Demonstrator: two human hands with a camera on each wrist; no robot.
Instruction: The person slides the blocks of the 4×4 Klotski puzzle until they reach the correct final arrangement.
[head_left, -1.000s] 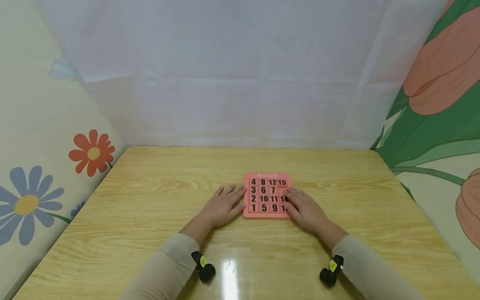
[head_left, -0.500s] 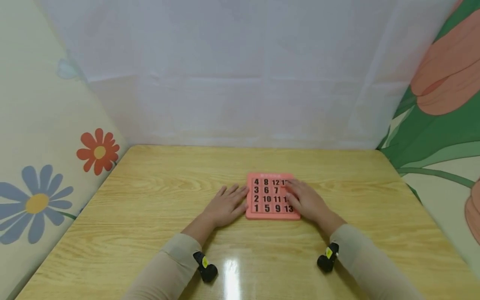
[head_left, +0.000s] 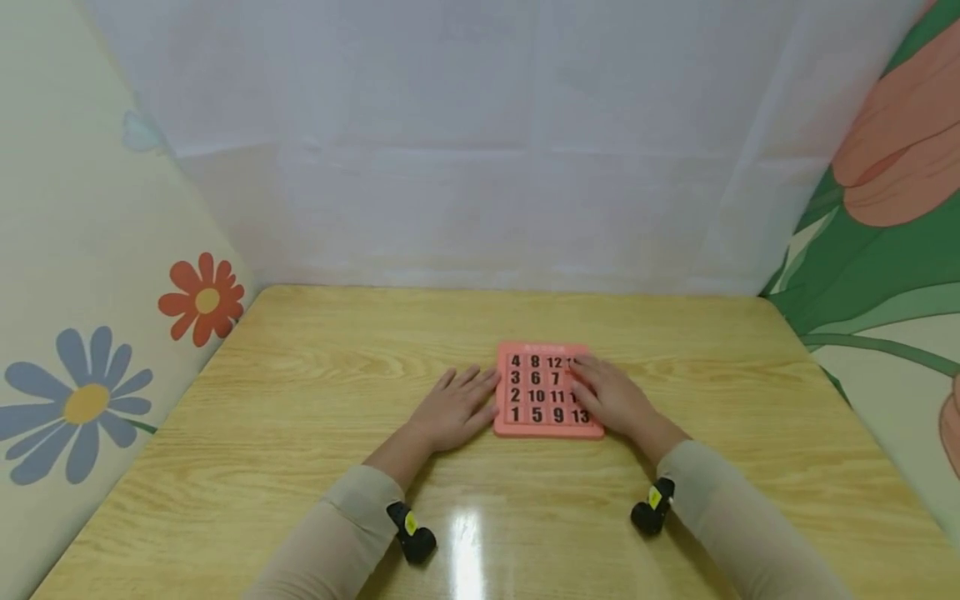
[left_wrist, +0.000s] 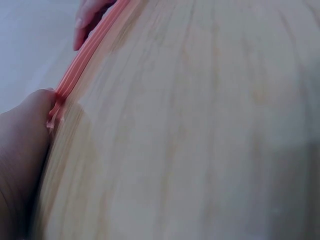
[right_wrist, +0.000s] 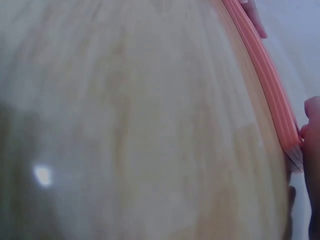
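A pink number slide puzzle point(head_left: 549, 432) lies flat on the wooden table, its black-numbered tiles facing up. Along its left edge rests my left hand point(head_left: 450, 412), fingers extended and spread, with the thumb at the lower left side. My right hand point(head_left: 617, 400) reaches over the right side. Its fingertips are on the top-right tile, partly hiding that number, and its thumb lies over the tile above 13. A pink gap shows right of the 7. In the left wrist view, the left thumb point(left_wrist: 42, 105) touches the puzzle's near corner; the right wrist view shows the puzzle's ridged side point(right_wrist: 265, 75).
The wooden table point(head_left: 337, 333) extends around the puzzle, with a light reflection near its front. A white cloth point(head_left: 450, 167) hangs behind it. Flower-patterned panels stand at the left point(head_left: 82, 208) and right point(head_left: 885, 292).
My right fingertips have moved up from beside the 14 onto the top-right tile, uncovering the 13. The left hand stays at the puzzle's left edge. The whole view has shifted slightly.
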